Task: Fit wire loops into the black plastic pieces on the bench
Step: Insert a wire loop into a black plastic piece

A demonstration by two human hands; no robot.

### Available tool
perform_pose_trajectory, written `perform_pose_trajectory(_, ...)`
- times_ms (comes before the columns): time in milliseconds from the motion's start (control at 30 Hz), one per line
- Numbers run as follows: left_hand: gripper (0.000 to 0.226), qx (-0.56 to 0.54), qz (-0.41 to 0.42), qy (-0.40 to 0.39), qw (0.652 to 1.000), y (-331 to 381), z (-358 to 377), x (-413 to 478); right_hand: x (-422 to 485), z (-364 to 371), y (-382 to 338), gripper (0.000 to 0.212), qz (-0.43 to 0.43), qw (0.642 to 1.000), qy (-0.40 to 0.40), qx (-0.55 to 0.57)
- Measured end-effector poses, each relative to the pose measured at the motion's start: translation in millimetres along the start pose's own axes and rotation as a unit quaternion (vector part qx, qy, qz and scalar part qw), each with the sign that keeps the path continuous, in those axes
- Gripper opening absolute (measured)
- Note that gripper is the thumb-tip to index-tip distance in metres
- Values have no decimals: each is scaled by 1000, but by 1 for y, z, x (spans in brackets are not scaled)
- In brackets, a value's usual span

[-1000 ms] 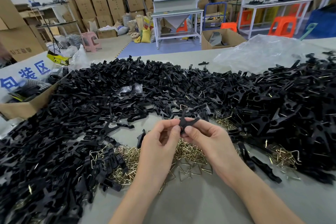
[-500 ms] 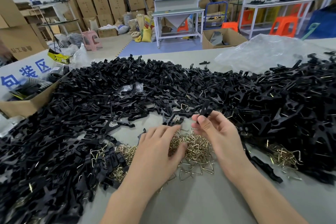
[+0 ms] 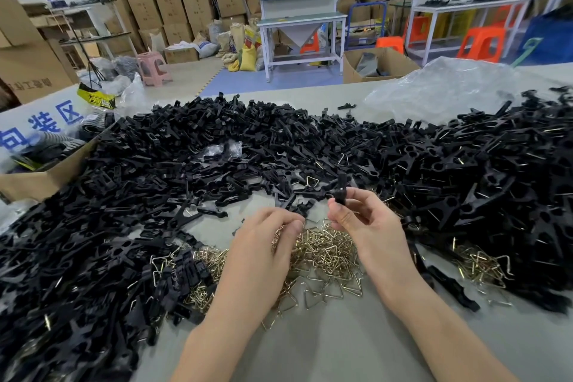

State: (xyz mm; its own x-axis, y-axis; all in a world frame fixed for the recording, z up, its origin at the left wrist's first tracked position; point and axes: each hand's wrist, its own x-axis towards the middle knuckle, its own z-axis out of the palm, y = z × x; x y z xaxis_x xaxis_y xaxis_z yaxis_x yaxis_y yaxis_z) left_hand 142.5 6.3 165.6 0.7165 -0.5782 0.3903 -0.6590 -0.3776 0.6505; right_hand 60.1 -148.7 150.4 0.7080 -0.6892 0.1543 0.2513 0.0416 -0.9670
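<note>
While right hand [image 3: 366, 226] pinches small black plastic piece [image 3: 341, 187] between thumb and fingertips (matte, narrow, held upright just above pile), left hand [image 3: 263, 245] lies palm down on brass-coloured triangular wire loops [image 3: 325, 251], fingers bent into them; whether it grips loop, cannot tell. Heap of black pieces [image 3: 186, 164] around, on grey bench [image 3: 341, 350].

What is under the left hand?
Gold-coloured wire loops heaped on the grey bench lie under the left hand. Its fingertips dip into the heap; whether they pinch a loop is covered.
</note>
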Motion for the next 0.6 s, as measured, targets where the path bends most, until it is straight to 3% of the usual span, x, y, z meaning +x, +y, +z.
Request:
perform_pose_trajectory(100,15,-104,-45,46,993,2,-5,3,-1,-1,1,21,-19,999,-14,-37)
perform_pose_trajectory(233,12,-273,-125,45,953,2,-9,7,-4,1,4,34,-48,990,-50,-126)
perform_pose_trajectory(367,10,-318,-153,12,935,4,-6,9,-7,4,4,46,-56,983,-78,-155)
perform_pose_trajectory(600,8,-436,-182,10,881,9,-5,8,-11,7,3,37,-49,979,-82,-179)
